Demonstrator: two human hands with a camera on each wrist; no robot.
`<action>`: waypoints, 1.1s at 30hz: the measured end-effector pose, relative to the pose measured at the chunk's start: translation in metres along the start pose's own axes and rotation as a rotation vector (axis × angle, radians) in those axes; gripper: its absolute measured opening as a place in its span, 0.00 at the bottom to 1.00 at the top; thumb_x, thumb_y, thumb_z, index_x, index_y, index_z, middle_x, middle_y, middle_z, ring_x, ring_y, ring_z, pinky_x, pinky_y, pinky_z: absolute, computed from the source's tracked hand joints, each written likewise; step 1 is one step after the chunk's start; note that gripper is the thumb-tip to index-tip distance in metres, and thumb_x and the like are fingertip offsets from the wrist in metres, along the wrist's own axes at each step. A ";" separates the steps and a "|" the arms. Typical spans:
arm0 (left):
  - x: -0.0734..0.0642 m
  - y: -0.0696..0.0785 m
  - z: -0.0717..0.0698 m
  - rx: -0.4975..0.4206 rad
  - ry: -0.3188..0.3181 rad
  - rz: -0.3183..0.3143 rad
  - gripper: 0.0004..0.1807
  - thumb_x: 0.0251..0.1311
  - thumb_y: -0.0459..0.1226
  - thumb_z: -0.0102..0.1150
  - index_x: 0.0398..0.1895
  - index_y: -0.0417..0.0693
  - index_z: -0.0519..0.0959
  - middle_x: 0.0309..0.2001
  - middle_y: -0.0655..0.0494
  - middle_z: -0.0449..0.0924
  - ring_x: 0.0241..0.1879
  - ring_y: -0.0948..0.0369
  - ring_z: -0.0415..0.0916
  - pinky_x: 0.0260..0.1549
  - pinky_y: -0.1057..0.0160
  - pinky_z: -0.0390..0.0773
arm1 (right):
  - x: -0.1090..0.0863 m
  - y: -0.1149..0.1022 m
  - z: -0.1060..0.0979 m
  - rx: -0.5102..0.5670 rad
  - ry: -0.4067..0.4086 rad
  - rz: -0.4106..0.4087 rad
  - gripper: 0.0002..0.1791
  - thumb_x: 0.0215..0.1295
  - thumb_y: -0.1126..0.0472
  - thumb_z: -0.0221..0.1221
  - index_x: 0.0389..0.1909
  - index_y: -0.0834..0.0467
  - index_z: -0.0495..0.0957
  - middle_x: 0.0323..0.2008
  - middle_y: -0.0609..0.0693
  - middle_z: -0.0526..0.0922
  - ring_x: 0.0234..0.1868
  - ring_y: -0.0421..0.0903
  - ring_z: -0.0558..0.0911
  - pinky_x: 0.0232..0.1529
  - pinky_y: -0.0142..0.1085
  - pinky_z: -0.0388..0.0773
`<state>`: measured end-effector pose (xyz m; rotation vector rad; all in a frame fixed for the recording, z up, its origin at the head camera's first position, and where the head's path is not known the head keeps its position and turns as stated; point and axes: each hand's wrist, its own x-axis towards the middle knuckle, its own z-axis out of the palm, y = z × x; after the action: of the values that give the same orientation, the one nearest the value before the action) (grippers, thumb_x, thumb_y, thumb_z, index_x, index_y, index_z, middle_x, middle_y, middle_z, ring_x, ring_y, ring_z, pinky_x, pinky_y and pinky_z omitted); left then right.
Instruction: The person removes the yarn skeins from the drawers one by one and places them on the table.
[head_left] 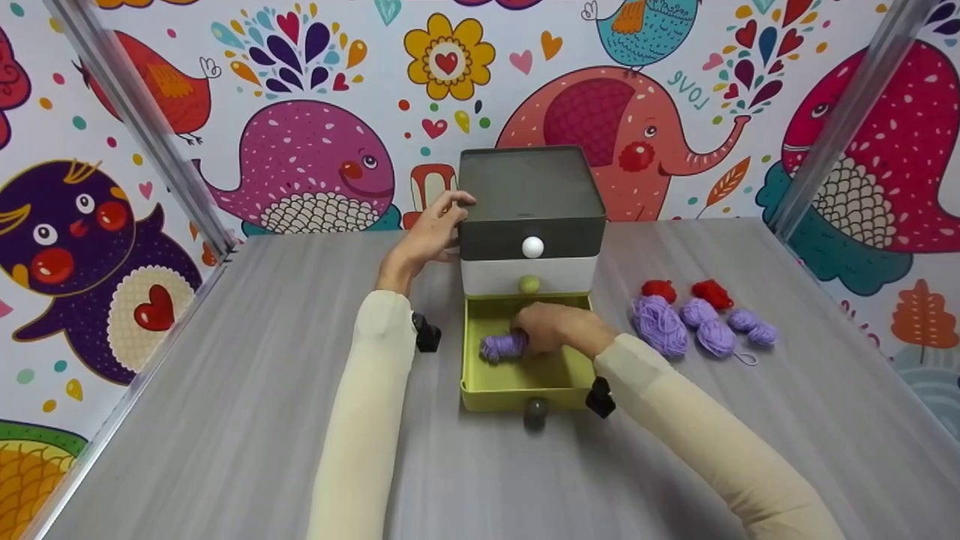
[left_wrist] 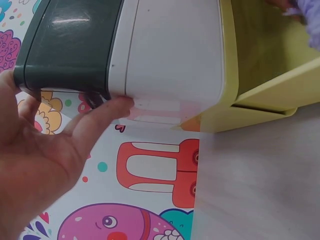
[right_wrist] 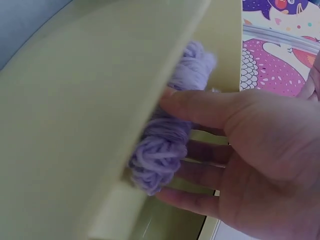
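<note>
My right hand (head_left: 559, 328) is inside the pulled-out yellow-green bottom drawer (head_left: 495, 401) and holds a bundle of purple yarn (head_left: 501, 347). In the right wrist view, the thumb lies across the yarn (right_wrist: 160, 152) with the fingers behind it; the drawer wall hides part of the bundle. My left hand (head_left: 431, 236) touches the left side of the small drawer unit (head_left: 529, 184), with fingertips at its dark top edge. From the left wrist, a digit of this hand (left_wrist: 45, 150) is seen against the unit's side by the dark and white tiers.
Purple yarn bundles (head_left: 660, 326) and red yarn pieces (head_left: 711, 294) lie on the grey table (head_left: 300, 390) to the right of the unit. The dark upper drawer with a white knob (head_left: 532, 247) and the white middle drawer (head_left: 491, 277) are closed. A patterned wall stands behind.
</note>
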<state>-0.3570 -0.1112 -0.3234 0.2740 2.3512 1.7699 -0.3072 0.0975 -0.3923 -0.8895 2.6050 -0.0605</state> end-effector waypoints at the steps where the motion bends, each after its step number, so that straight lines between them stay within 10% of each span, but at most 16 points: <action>1: 0.000 0.000 0.000 0.003 0.001 -0.002 0.17 0.76 0.45 0.40 0.64 0.61 0.66 0.65 0.43 0.65 0.62 0.40 0.74 0.60 0.37 0.75 | 0.000 0.000 0.000 0.008 0.006 0.004 0.07 0.56 0.67 0.66 0.29 0.58 0.76 0.26 0.47 0.73 0.28 0.44 0.70 0.26 0.31 0.66; 33: 0.000 -0.001 0.000 0.025 -0.002 0.016 0.17 0.77 0.45 0.40 0.65 0.61 0.66 0.71 0.45 0.61 0.65 0.35 0.70 0.59 0.34 0.74 | -0.050 0.020 -0.014 0.140 0.251 -0.129 0.20 0.54 0.62 0.72 0.48 0.62 0.83 0.40 0.55 0.86 0.38 0.46 0.82 0.41 0.40 0.82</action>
<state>-0.3569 -0.1116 -0.3239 0.2982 2.3780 1.7476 -0.2880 0.1426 -0.3649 -1.0564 2.7246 -0.4087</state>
